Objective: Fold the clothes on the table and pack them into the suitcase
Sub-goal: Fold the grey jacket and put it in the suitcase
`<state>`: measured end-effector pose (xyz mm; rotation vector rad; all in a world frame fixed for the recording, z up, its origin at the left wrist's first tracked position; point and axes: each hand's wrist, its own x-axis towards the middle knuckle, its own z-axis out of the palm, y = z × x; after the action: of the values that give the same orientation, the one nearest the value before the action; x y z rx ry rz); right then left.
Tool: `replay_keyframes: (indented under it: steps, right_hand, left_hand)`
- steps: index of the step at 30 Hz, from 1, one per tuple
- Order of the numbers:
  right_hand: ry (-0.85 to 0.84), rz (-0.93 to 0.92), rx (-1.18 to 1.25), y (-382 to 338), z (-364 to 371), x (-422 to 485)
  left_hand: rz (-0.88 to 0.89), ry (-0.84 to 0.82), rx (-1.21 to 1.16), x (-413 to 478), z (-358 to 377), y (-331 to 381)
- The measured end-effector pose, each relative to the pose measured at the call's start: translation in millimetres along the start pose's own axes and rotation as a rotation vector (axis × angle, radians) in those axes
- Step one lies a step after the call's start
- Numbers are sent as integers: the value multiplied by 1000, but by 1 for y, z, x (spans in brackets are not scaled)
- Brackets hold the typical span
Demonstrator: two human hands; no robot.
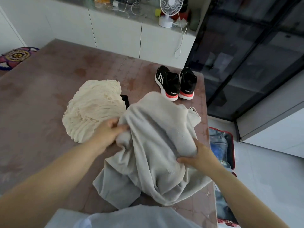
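A light grey knit garment (154, 145) lies bunched on the brown table (41, 96), near its front right part. My left hand (110, 130) grips a fold at the garment's left edge. My right hand (199, 155) pinches its right side. A crumpled cream garment (93, 107) lies just left of it, with a small black item (125, 99) peeking out between the two. An open red suitcase (228, 145) stands on the floor right of the table, with blue things inside.
A pair of black sneakers (176, 83) with coral heels stands at the table's far right. Behind are white cabinets with a white desk fan (169, 10) and cables. A dark glass cabinet (246, 55) rises at right. A patterned cushion (14, 56) sits far left.
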<state>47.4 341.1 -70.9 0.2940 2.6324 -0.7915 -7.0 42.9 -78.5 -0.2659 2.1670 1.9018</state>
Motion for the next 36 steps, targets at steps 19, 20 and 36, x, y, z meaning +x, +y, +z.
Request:
replay_keyframes:
  steps: [19, 20, 36]
  right_hand:
    - [807, -356, 83, -64, -163, 15]
    - [724, -360, 82, -57, -148, 13]
    - [56, -472, -696, 80, 53, -17]
  left_hand:
    - [832, 257, 656, 60, -67, 224]
    - [801, 207, 752, 55, -76, 205]
    - [875, -366, 1639, -34, -93, -79]
